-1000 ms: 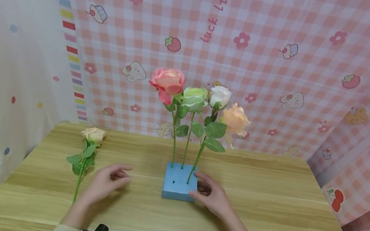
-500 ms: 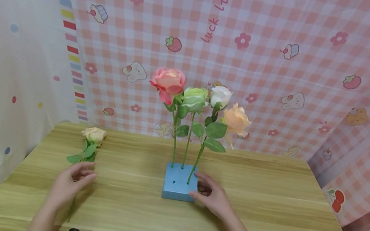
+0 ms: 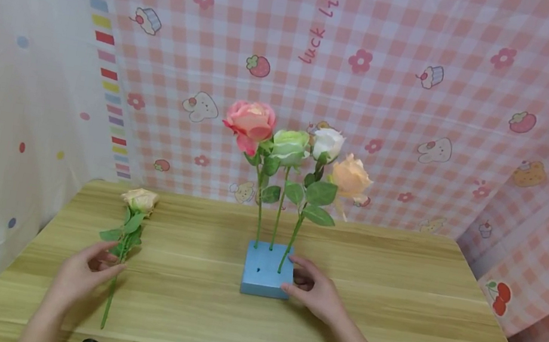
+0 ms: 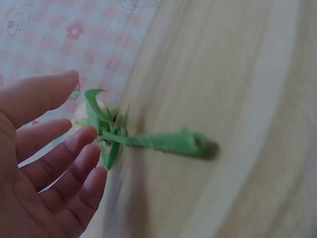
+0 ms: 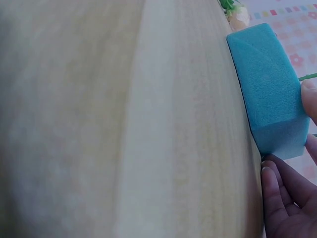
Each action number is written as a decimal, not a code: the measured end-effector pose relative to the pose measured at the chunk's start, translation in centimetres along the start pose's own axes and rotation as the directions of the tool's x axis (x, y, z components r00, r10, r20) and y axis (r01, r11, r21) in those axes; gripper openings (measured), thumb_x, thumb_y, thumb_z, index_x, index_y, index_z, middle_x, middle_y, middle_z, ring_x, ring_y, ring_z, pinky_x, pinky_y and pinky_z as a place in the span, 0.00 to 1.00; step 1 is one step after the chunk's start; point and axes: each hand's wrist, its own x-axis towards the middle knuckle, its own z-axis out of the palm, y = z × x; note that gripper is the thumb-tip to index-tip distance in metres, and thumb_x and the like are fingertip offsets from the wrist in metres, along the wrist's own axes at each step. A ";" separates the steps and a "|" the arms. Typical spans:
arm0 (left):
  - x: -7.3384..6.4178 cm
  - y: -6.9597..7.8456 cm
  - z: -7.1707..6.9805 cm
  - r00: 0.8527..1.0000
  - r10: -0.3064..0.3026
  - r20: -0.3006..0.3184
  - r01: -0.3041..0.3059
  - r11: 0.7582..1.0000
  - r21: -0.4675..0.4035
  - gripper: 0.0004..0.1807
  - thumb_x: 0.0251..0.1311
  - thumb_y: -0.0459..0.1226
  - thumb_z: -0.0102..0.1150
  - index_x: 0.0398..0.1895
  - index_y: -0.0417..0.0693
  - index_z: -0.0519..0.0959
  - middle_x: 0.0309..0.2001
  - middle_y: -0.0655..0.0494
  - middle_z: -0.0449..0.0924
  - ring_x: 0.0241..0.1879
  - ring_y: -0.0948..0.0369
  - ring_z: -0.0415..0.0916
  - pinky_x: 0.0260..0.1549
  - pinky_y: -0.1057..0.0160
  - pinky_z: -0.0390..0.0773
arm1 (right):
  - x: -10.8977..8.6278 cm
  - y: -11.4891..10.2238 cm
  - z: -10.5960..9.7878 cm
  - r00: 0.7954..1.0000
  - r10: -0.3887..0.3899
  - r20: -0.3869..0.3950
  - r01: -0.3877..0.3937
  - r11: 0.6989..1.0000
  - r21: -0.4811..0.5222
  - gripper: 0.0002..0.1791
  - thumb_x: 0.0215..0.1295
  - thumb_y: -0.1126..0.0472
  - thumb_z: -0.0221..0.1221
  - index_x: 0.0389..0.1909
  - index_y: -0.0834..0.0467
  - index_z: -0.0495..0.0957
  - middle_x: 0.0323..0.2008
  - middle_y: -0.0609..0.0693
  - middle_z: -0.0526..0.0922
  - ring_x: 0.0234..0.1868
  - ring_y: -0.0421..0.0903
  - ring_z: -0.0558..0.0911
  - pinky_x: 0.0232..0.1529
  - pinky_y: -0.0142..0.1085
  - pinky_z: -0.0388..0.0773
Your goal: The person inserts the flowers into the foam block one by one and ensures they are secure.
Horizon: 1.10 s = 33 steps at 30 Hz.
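Note:
A cream rose (image 3: 138,200) with green leaves lies at the table's left, its stem toward the front. My left hand (image 3: 81,275) is just left of that stem, thumb and fingers parted, holding nothing; in the left wrist view the stem's cut end (image 4: 195,145) points past the fingers. The blue foam block (image 3: 265,285) stands mid-table, and my right hand (image 3: 317,294) grips its right side, thumb at the front corner, forefinger at the back. Rising from the block are a pink rose (image 3: 251,125), a green-white rose (image 3: 290,147), a white rose (image 3: 327,144) and a peach rose (image 3: 350,176).
One bare hole (image 3: 258,269) shows in the block's top, front left. The wooden table (image 3: 394,300) ends at a checked pink cloth (image 3: 399,107) behind, and a white dotted cloth (image 3: 23,111) hangs on the left.
My left hand has moved left from mid-table, passed over the rose's stem, and is now on its left side. The right hand has stayed at the block; the roses have not moved.

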 end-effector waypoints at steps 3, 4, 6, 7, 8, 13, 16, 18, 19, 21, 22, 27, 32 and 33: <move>0.0 -0.3 -0.1 0.999 -0.023 0.032 0.021 0.999 0.033 0.36 0.58 0.42 0.71 0.63 0.29 0.70 0.43 0.41 0.82 0.38 0.58 0.78 0.35 0.69 0.77 | 0.0 0.0 0.0 1.000 -0.008 -0.001 0.008 1.000 0.000 0.33 0.62 0.56 0.69 0.66 0.57 0.72 0.52 0.60 0.81 0.49 0.53 0.81 0.49 0.40 0.81; 0.0 -0.5 -0.1 0.999 -0.030 0.041 0.028 0.999 0.044 0.37 0.58 0.43 0.71 0.64 0.29 0.70 0.43 0.42 0.82 0.38 0.57 0.79 0.36 0.69 0.77 | 0.0 0.0 0.0 1.000 -0.007 -0.002 0.007 1.000 0.000 0.33 0.61 0.56 0.69 0.66 0.57 0.72 0.52 0.60 0.82 0.49 0.53 0.81 0.49 0.40 0.81; 0.0 -0.6 -0.1 0.997 -0.042 0.058 0.038 0.998 0.059 0.39 0.56 0.45 0.72 0.64 0.28 0.69 0.44 0.42 0.82 0.40 0.55 0.79 0.37 0.67 0.77 | 0.0 0.0 -0.1 1.000 0.000 -0.002 0.000 1.000 0.001 0.33 0.61 0.56 0.70 0.66 0.56 0.72 0.52 0.59 0.82 0.49 0.52 0.81 0.49 0.39 0.81; -0.1 -0.7 -0.1 0.997 -0.047 0.066 0.043 0.997 0.064 0.40 0.56 0.45 0.73 0.64 0.28 0.69 0.44 0.43 0.82 0.41 0.55 0.78 0.37 0.66 0.77 | 0.0 0.0 -0.1 1.000 0.002 -0.001 -0.002 1.000 0.000 0.33 0.61 0.56 0.70 0.66 0.56 0.72 0.52 0.59 0.82 0.49 0.51 0.81 0.49 0.38 0.80; -0.1 -0.8 -0.2 0.996 -0.053 0.077 0.047 0.996 0.070 0.41 0.55 0.47 0.73 0.64 0.28 0.69 0.45 0.43 0.82 0.41 0.54 0.78 0.38 0.65 0.77 | 0.0 0.0 -0.1 1.000 0.002 -0.001 -0.002 1.000 -0.002 0.33 0.61 0.55 0.70 0.67 0.56 0.72 0.52 0.59 0.82 0.49 0.51 0.81 0.48 0.38 0.80; -0.1 -1.2 -0.2 0.992 -0.049 0.114 0.038 0.994 0.098 0.43 0.54 0.49 0.73 0.64 0.28 0.69 0.47 0.43 0.82 0.44 0.52 0.77 0.41 0.60 0.77 | 0.0 0.0 0.0 1.000 0.006 0.002 -0.006 1.000 0.001 0.34 0.61 0.55 0.70 0.67 0.55 0.71 0.52 0.59 0.81 0.49 0.51 0.81 0.49 0.38 0.80; 0.0 -1.5 -0.2 0.993 -0.021 0.119 0.005 0.991 0.131 0.43 0.53 0.49 0.74 0.63 0.28 0.70 0.46 0.44 0.82 0.44 0.51 0.76 0.41 0.56 0.76 | 0.0 0.1 0.0 1.000 0.000 0.002 0.000 1.000 0.005 0.34 0.61 0.55 0.70 0.67 0.56 0.71 0.52 0.59 0.81 0.49 0.51 0.81 0.49 0.39 0.80; 0.1 -1.8 -0.1 0.992 -0.008 0.124 -0.010 0.990 0.142 0.42 0.52 0.48 0.75 0.63 0.29 0.71 0.45 0.46 0.83 0.43 0.52 0.76 0.42 0.56 0.76 | 0.0 0.2 0.0 1.000 0.000 0.002 0.000 1.000 0.007 0.34 0.61 0.55 0.70 0.67 0.56 0.71 0.52 0.59 0.81 0.50 0.51 0.81 0.49 0.38 0.80; 0.1 -1.8 -0.1 0.992 -0.002 0.129 -0.017 0.990 0.144 0.42 0.51 0.47 0.75 0.63 0.28 0.71 0.45 0.47 0.82 0.43 0.52 0.75 0.42 0.56 0.75 | 0.1 0.3 0.0 1.000 0.001 0.003 -0.001 1.000 0.007 0.34 0.61 0.55 0.70 0.67 0.55 0.71 0.52 0.59 0.81 0.50 0.51 0.81 0.49 0.38 0.80; 0.2 -2.0 0.0 0.990 0.011 0.142 -0.032 0.989 0.144 0.42 0.50 0.45 0.76 0.62 0.27 0.71 0.44 0.49 0.82 0.42 0.54 0.74 0.40 0.58 0.75 | 0.1 0.3 0.0 1.000 0.005 0.003 -0.005 1.000 0.006 0.34 0.60 0.55 0.70 0.67 0.55 0.71 0.53 0.59 0.81 0.50 0.51 0.81 0.48 0.36 0.80; 0.3 -2.0 0.1 0.989 0.013 0.150 -0.034 0.990 0.138 0.42 0.50 0.43 0.76 0.62 0.26 0.70 0.44 0.49 0.82 0.42 0.55 0.74 0.39 0.60 0.75 | 0.1 0.4 0.0 1.000 0.007 0.002 -0.007 1.000 0.007 0.34 0.60 0.55 0.70 0.67 0.55 0.71 0.53 0.59 0.82 0.50 0.51 0.82 0.48 0.36 0.80; 0.4 -1.9 0.2 0.985 0.005 0.170 -0.026 0.993 0.118 0.39 0.51 0.38 0.75 0.63 0.27 0.70 0.42 0.53 0.81 0.38 0.58 0.73 0.34 0.65 0.75 | 0.0 0.4 -0.1 1.000 0.007 0.001 -0.007 1.000 0.009 0.34 0.60 0.54 0.70 0.67 0.54 0.71 0.52 0.58 0.82 0.49 0.51 0.82 0.48 0.36 0.80; 0.3 -1.6 0.3 0.986 0.000 0.165 -0.017 0.994 0.106 0.36 0.51 0.36 0.75 0.62 0.29 0.73 0.40 0.54 0.82 0.37 0.60 0.74 0.33 0.66 0.75 | 0.0 0.3 0.0 1.000 0.008 0.000 -0.008 1.000 0.008 0.34 0.60 0.54 0.70 0.67 0.55 0.71 0.52 0.58 0.82 0.49 0.50 0.82 0.48 0.37 0.80; 0.3 -1.6 0.4 0.987 -0.004 0.161 -0.013 0.994 0.105 0.35 0.52 0.36 0.74 0.61 0.29 0.73 0.40 0.54 0.82 0.36 0.60 0.74 0.33 0.67 0.75 | 0.0 0.3 0.0 1.000 0.008 -0.001 -0.008 1.000 0.010 0.34 0.60 0.54 0.70 0.67 0.55 0.71 0.52 0.58 0.82 0.49 0.50 0.82 0.48 0.37 0.80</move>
